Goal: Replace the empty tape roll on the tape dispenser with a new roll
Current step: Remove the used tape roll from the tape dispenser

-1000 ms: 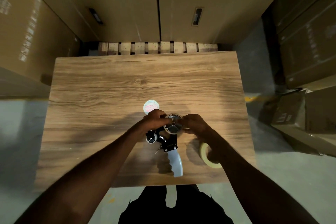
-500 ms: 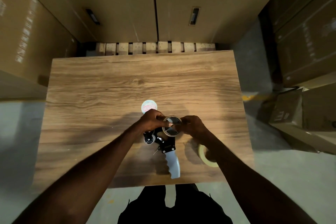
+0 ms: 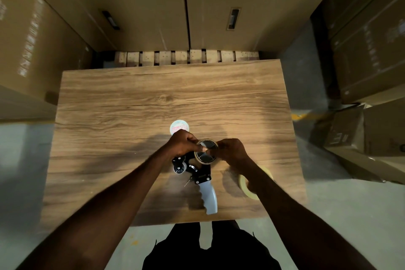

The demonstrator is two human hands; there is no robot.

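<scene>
A black tape dispenser (image 3: 200, 171) with a pale grey handle (image 3: 209, 198) lies on the wooden table (image 3: 131, 105), handle toward me. A nearly empty tape roll (image 3: 206, 154), a thin cardboard ring, sits on the dispenser's hub. My left hand (image 3: 183, 144) pinches the ring's left edge and my right hand (image 3: 232, 151) pinches its right edge. A new cream tape roll (image 3: 243, 183) lies on the table near the front right, partly hidden under my right forearm.
A small round white sticker or lid (image 3: 179, 127) lies just beyond my left hand. Tall cardboard boxes (image 3: 142, 6) stand behind the table on a pallet (image 3: 186, 57), with more boxes (image 3: 372, 50) on both sides. Concrete floor surrounds the table.
Both hands have stayed on the ring on the dispenser's hub, with only small finger shifts. The camera view has drifted slightly.
</scene>
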